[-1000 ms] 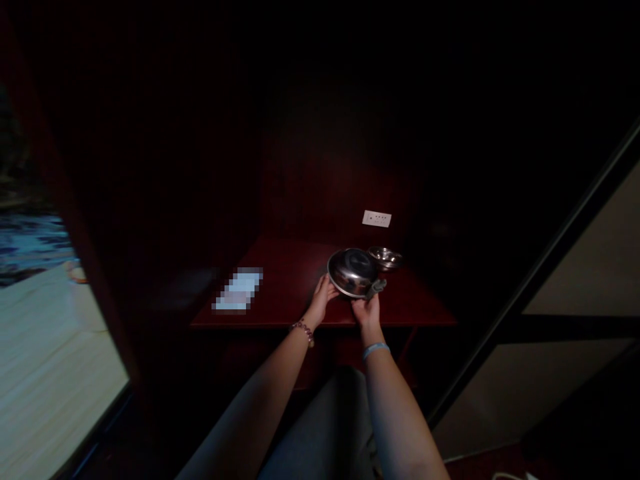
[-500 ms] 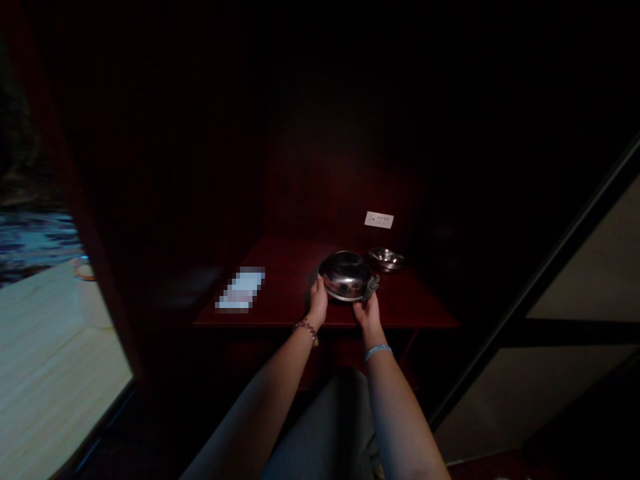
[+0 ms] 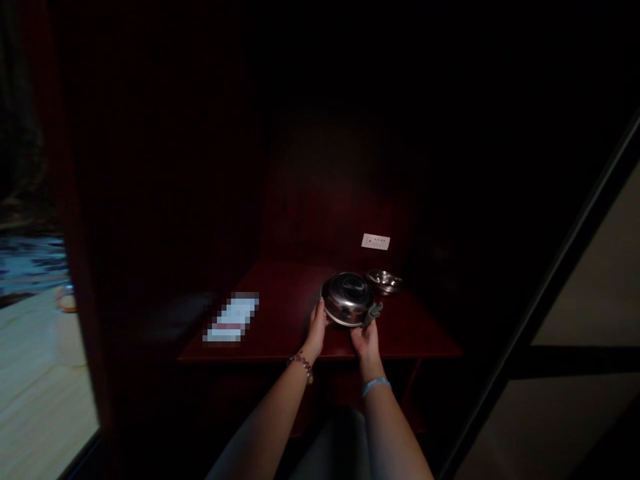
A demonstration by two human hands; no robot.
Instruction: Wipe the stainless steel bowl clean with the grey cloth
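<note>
Bowl (image 3: 349, 298): glossy metal | cloth (image 3: 373, 313): matt grey | shelf (image 3: 280, 313): smooth reddish, wood-like

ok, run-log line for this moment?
left hand: on steel bowl | right hand: on bowl, gray cloth | bowl: bottom up

Dark-red desk (image 3: 285, 327); metal bowls (image 3: 384, 284) toward back right, pixelated pale item (image 3: 232, 319) at left.

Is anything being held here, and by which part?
Yes: the upturned metal bowl, by its near rim, between the left hand and the right hand, beside a grey cloth.
</note>
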